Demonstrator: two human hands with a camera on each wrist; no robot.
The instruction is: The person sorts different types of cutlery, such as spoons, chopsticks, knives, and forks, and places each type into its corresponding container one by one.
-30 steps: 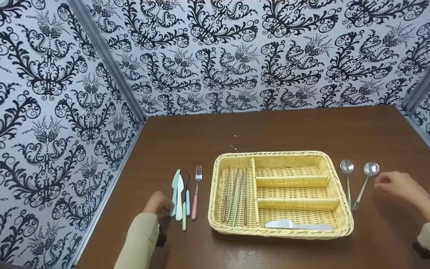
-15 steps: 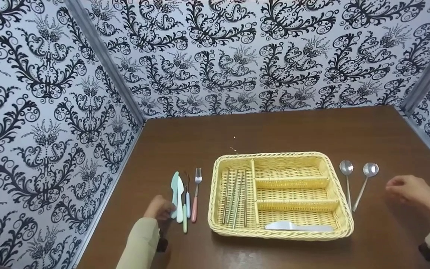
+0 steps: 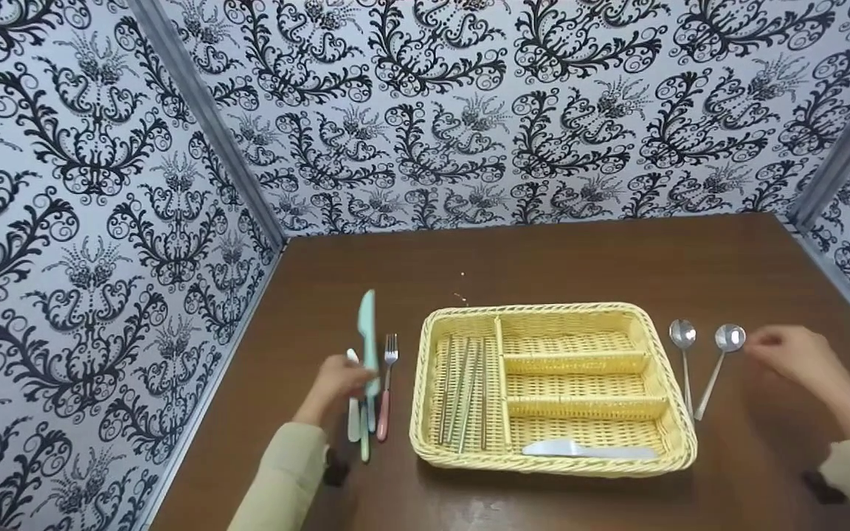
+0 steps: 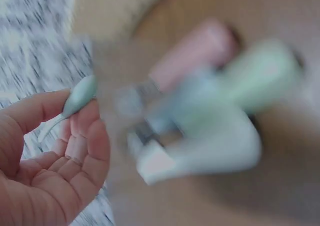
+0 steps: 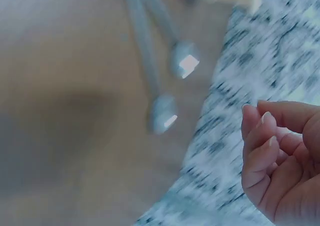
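Observation:
The left hand [image 3: 340, 380] pinches a mint-green knife [image 3: 367, 324] by its handle, blade pointing away, held above the other cutlery. In the left wrist view the thumb and forefinger of the left hand [image 4: 60, 151] grip that knife [image 4: 81, 95]. Below lie a whitish knife [image 3: 353, 420], a green-handled piece [image 3: 365, 439], a blue-handled piece and a pink-handled fork [image 3: 384, 413]. The right hand [image 3: 801, 361], fingers bent and holding nothing, hovers right of two metal spoons [image 3: 730, 338]. In the right wrist view the right hand [image 5: 285, 156] has its fingertips close to the thumb.
A yellow wicker basket [image 3: 554, 461] with dividers stands between the hands. Chopsticks [image 3: 465, 391] lie in its left compartment, and a light-coloured knife [image 3: 587, 448] lies in the front one. Patterned walls [image 3: 469, 133] border the brown table [image 3: 580, 258].
The left hand has lifted the mint-green knife off the table and moved it away from the person and to the right. The right hand has shifted left, closer to the spoons.

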